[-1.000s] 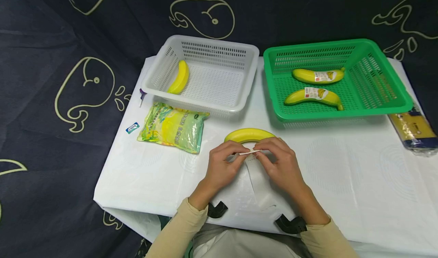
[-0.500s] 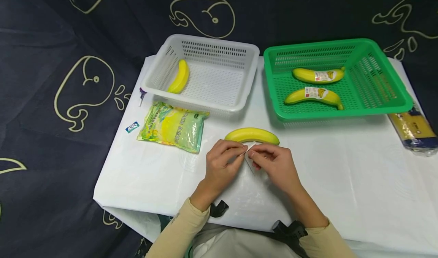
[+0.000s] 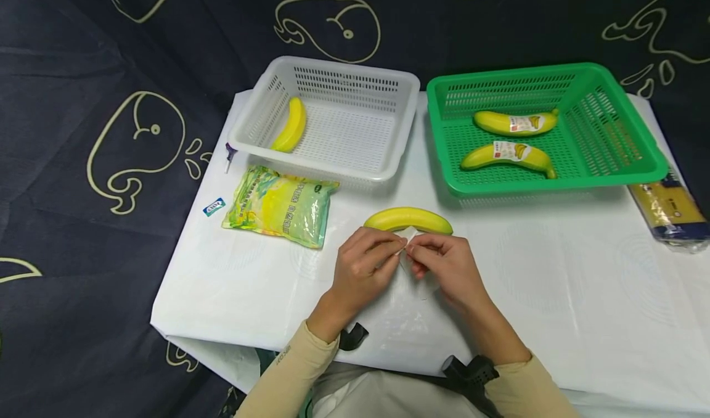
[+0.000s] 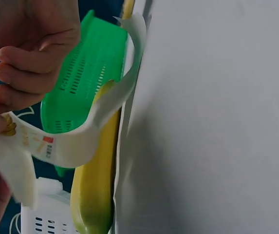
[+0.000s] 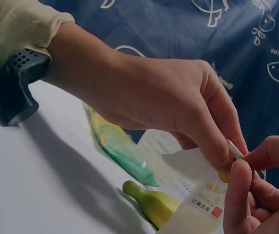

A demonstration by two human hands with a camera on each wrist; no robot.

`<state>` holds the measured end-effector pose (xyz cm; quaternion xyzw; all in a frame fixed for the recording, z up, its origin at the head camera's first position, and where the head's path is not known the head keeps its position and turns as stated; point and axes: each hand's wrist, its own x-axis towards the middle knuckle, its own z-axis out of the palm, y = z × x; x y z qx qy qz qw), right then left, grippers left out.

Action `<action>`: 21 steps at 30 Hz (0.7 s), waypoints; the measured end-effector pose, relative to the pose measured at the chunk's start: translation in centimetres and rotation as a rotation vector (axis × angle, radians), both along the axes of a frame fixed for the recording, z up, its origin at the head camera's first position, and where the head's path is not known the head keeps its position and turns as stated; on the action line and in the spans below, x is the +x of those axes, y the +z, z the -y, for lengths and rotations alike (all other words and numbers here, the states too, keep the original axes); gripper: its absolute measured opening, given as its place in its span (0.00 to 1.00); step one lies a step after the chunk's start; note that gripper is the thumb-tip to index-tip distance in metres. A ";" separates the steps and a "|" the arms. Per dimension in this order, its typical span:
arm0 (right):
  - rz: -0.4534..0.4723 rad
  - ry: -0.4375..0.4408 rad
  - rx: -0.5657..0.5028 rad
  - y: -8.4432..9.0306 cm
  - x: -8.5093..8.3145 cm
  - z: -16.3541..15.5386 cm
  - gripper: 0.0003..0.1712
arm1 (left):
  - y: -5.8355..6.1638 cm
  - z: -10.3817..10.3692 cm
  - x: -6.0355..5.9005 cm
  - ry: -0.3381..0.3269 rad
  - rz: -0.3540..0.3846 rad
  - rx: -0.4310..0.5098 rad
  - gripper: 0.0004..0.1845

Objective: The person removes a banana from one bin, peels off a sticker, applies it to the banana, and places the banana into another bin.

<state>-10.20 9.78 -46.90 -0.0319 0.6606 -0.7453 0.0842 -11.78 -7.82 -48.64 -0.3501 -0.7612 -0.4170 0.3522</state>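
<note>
Close together above the table, my left hand [image 3: 363,262] and right hand [image 3: 450,270] both pinch a white strip of printed labels [image 3: 408,233] between thumb and fingers. In the left wrist view the strip [image 4: 73,148] curls downward, showing a red mark and a banana picture near my fingers. The right wrist view has my left hand [image 5: 163,97] above and my right hand [image 5: 270,190] at lower right, fingertips meeting at the strip's edge [image 5: 234,150]. An unlabelled yellow banana [image 3: 408,216] lies on the table just beyond both hands.
Behind stand a white basket [image 3: 355,170] with one banana [image 3: 291,125] and a green basket [image 3: 532,187] with two labelled bananas [image 3: 516,123]. A yellow-green bag [image 3: 280,205] and small packet [image 3: 214,206] lie left; a gold-blue package [image 3: 671,211] lies far right.
My right hand has drawn back slightly towards me, uncovering the banana's right end. The strip's edge between my fingers has turned, and more of its white face shows. The baskets have not moved.
</note>
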 end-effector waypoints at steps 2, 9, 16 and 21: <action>0.001 -0.003 -0.001 -0.1 0.0 -0.1 0.07 | -0.1 0.1 0.0 -0.028 0.043 -0.005 0.08; -0.031 -0.001 0.013 -0.3 -0.1 -0.2 0.06 | -0.2 0.3 0.3 -0.109 0.200 0.014 0.10; 0.011 0.027 0.035 -0.4 0.0 -0.3 0.06 | -0.1 0.5 0.2 -0.153 0.243 0.030 0.08; 0.035 0.018 0.042 -0.3 0.1 -0.5 0.06 | 0.0 0.6 0.2 -0.162 0.258 0.016 0.09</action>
